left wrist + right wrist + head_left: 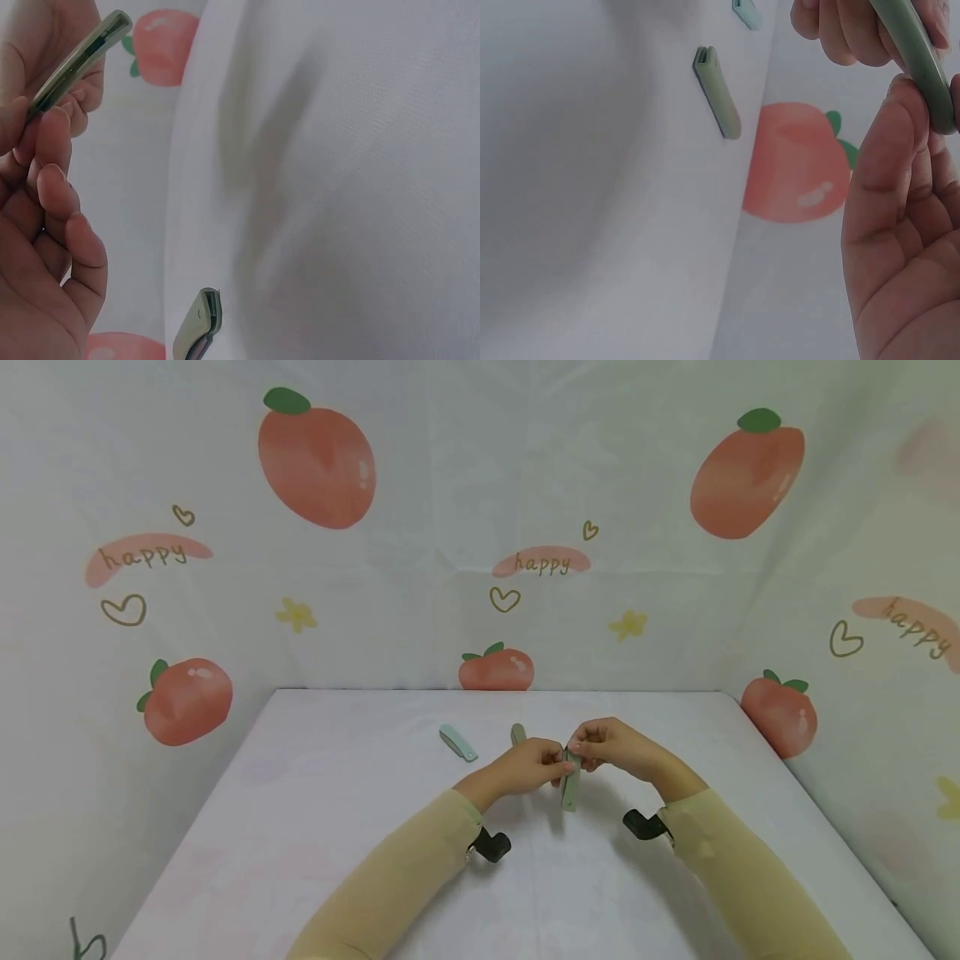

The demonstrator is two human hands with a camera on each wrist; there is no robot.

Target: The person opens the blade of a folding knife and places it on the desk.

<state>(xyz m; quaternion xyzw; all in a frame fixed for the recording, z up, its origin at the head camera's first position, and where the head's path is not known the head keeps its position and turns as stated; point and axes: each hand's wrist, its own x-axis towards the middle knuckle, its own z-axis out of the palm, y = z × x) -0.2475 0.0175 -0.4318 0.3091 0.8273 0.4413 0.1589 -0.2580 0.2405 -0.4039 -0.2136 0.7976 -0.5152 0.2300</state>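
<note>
Head view, left to right: blue clip [458,742] lying upper left of the hands on white table [300,827], 2nd green clip [517,733] just behind left hand [525,768]. Both hands are pinching the green clip [571,785] at frame center w/ curled fingers, right hand [611,750] gripping its top end. Clip's long axis is hanging near-vertical, above the table, equally near both hands.

The head view looks down over the table [300,827] from afar — both wrist views sit close, sharing its cloth.
</note>
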